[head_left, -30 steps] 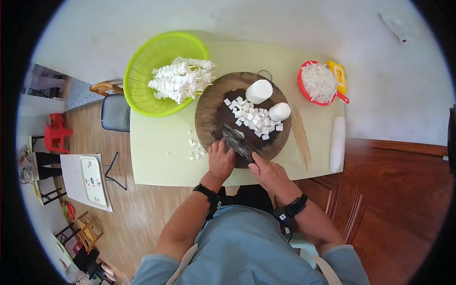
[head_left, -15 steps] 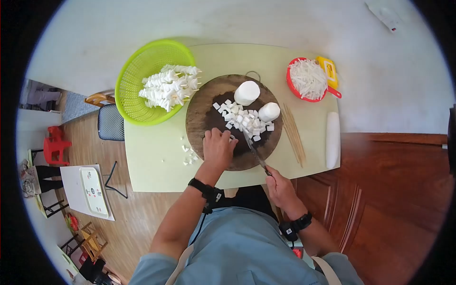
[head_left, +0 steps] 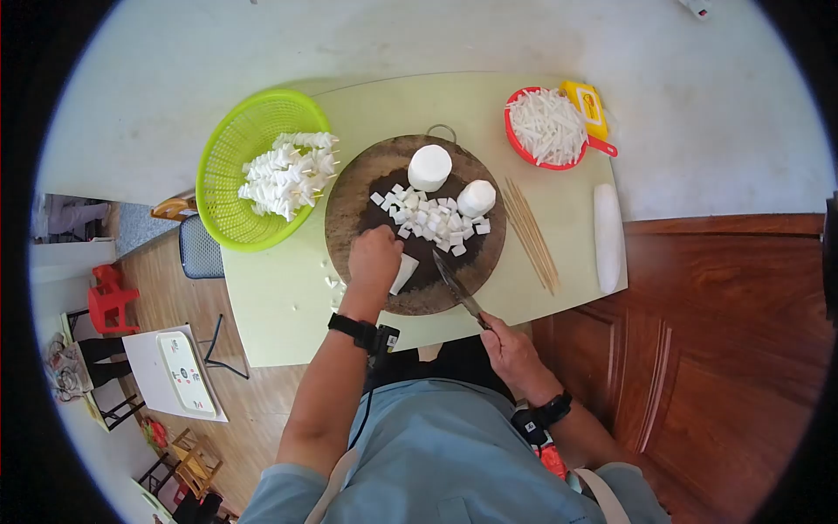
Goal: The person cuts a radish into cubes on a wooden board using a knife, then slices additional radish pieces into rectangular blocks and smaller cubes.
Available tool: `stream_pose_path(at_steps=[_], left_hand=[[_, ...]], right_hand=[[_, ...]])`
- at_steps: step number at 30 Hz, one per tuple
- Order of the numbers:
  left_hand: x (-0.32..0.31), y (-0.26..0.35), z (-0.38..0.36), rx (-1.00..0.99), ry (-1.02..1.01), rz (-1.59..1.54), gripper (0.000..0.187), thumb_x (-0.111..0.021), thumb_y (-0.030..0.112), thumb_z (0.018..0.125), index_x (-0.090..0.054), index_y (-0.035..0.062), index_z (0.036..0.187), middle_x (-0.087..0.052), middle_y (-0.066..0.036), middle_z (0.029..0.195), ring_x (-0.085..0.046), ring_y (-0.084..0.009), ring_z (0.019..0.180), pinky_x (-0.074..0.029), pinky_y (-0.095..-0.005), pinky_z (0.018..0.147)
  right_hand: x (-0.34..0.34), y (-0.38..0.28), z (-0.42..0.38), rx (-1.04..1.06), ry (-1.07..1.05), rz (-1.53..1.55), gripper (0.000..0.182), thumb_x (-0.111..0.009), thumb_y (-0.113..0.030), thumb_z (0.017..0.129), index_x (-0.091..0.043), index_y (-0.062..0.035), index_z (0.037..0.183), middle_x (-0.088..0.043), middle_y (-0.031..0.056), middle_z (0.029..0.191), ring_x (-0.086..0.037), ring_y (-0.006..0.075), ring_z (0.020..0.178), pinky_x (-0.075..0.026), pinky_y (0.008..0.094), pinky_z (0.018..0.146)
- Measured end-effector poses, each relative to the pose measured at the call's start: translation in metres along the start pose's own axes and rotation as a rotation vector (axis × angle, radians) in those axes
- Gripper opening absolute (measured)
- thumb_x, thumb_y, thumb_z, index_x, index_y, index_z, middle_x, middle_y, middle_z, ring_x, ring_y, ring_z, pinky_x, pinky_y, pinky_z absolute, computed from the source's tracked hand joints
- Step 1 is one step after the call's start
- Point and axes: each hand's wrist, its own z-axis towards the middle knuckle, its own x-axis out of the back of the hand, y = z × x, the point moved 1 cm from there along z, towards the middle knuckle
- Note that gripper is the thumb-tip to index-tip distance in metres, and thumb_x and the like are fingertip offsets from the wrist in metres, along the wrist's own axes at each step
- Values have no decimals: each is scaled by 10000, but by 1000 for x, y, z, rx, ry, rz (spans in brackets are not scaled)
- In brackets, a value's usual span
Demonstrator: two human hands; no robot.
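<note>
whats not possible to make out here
All in the head view:
- left hand fingertips: mostly hidden, curled beneath the hand
- knife handle: mostly covered by the right hand
- lower food skewers: buried in their pile
- yellow pack print: too small
- white object: cut off by the top edge

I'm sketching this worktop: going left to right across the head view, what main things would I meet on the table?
Green basket → round wooden chopping board → thin wooden sticks → long white cylindrical piece.
</note>
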Motion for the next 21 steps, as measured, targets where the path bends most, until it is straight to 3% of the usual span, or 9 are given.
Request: stream_pose_path(at_steps=[10,14,16,21], left_hand=[[27,-51,-12,237,158,-118,202,-734,211,824,-681,16,834,-703,-188,795,-690,-389,786,-540,-459,717],[36,-82,-34,342,180,-206,224,-721,214,831,-661,-2,832,-697,-199,780,-690,-380,774,-537,-457,723],[41,-91,-44,423,191,-213,232,-701,209,839,-641,-15,818,-689,-202,757,-688,-371,754,-537,-450,726],[20,-129,-68,462,294,-188,211,-678,178,840,-628,-19,900,-686,-211,815,-679,-371,780,-534,-450,728]], right_hand=[[-2,3,4,-48,-52,13,383,-491,-237,1040,-525,0,1338,-667,265,1097,-662,404,1042,-526,416,872],[-5,3,9,-33,-45,31,376,-549,-229,1009,-564,6,1302,-680,269,1062,-675,416,980,-548,447,810],[-8,5,11,-21,-79,24,389,-509,-235,1032,-528,-1,1342,-669,258,1105,-668,398,1029,-530,400,874],[-13,-4,19,38,-48,-23,370,-546,-230,1012,-568,-1,1303,-680,249,1076,-682,388,978,-551,409,823]])
